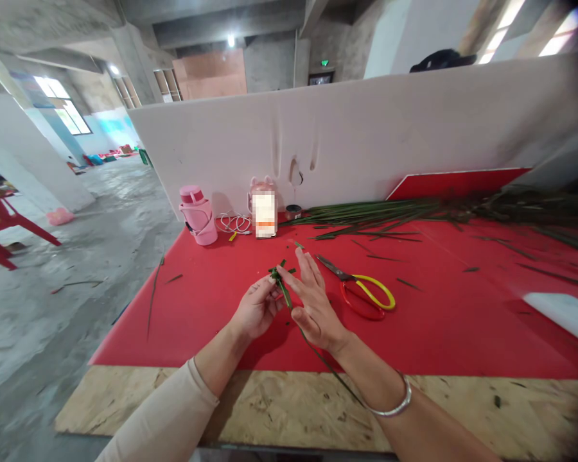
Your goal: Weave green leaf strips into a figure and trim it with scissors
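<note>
My left hand (256, 309) pinches a small knotted piece of green leaf (276, 273) between thumb and fingers, above the red table cover. Short leaf ends stick out from the knot. One long leaf strip (286, 294) runs down from it, passes by my right palm and trails under my right wrist. With fingers stretched out, my right hand (318, 314) is open beside the knot, its index fingertip at or very near the leaf. Just right of that hand lie scissors (350, 278) with one yellow and one red handle, blades pointing up and left.
Long green leaves (366, 212) are heaped along the back by a white partition (221, 147). A pink bottle (200, 218), a white cable (234, 222) and a phone (264, 215) on a pink stand are at back left. Leaf scraps dot the red cover (443, 321).
</note>
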`<state>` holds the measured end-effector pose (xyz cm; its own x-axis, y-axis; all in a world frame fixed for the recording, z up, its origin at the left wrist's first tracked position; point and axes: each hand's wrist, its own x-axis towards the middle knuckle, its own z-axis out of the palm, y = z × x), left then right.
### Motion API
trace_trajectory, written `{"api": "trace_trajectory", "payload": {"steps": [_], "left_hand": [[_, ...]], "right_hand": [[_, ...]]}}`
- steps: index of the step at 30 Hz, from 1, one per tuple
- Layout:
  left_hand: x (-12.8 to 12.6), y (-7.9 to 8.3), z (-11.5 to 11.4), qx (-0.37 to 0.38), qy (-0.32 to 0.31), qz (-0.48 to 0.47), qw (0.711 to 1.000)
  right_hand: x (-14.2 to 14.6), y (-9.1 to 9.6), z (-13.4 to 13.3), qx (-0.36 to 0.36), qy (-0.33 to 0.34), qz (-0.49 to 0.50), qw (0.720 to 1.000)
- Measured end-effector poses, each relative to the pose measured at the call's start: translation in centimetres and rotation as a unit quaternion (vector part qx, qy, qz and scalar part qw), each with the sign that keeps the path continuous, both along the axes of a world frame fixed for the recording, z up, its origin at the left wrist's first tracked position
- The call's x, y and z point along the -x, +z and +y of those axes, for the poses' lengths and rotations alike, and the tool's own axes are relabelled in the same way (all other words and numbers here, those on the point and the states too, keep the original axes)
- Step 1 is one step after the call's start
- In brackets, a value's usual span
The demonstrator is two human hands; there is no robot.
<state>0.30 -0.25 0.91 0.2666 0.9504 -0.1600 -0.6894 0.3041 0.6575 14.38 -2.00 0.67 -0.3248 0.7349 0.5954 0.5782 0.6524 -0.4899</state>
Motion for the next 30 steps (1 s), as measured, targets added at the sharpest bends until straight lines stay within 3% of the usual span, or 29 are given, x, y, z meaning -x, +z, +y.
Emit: {"api": "trace_trajectory", "payload": {"steps": [5,12,18,25,30], "left_hand": [[0.0,0.4,0.0,-0.012,-0.007,0.014,1.000],[0.3,-0.4,0.2,-0.012,-0.013,0.029,0.999],[0.2,-0.3,0.0,-0.012,-0.019,0.020,1.000],[0.3,-0.5,0.1,-0.022,-0.032,0.010,0.999],[0.3,-0.6,0.0,-0.022,-0.041,0.019,0.999]], "right_hand": [[0.0,0.3,-0.2,-0.007,0.002,0.018,1.000],[-0.4,0.6,-0.2,-0.054,-0.040,0.008,0.998],[0.0,0.5,0.0,-0.051,-0.088,-0.018,0.995],[0.0,0.5,0.3,-0.098,-0.137,-0.040,0.985],[0.0,0.7,0.3,-0.106,-0.147,-0.041,0.983]]}}
